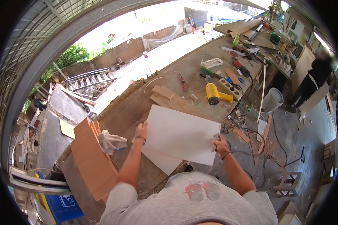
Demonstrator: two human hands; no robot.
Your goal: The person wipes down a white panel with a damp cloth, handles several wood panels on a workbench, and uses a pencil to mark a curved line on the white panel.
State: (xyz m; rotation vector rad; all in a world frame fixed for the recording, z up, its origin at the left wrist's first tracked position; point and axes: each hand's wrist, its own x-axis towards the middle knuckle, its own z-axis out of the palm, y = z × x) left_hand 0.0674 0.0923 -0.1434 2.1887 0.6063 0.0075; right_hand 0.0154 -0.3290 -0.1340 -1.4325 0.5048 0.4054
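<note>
A white rectangular sheet (180, 133) is held up over the workbench, between my two hands. My left hand (141, 132) is closed on its left edge, and my right hand (221, 144) grips the right edge. Something small and grey shows at my right fingers; its kind I cannot make out. Under the sheet, a second white sheet (162, 160) lies on the bench, partly covered. Beyond the held sheet are wooden strips (163, 92), a yellow heat gun (216, 94) and a red-handled tool (183, 82). A crumpled whitish cloth (111, 141) sits to the left of my left forearm.
Brown wood panels (91, 157) lie at the bench's left. Farther along are a red power tool (241, 67), a power strip (229, 88) and a green brush (206, 71). Cables and offcuts litter the floor around a white bucket (272, 100). A person (317, 77) stands at right.
</note>
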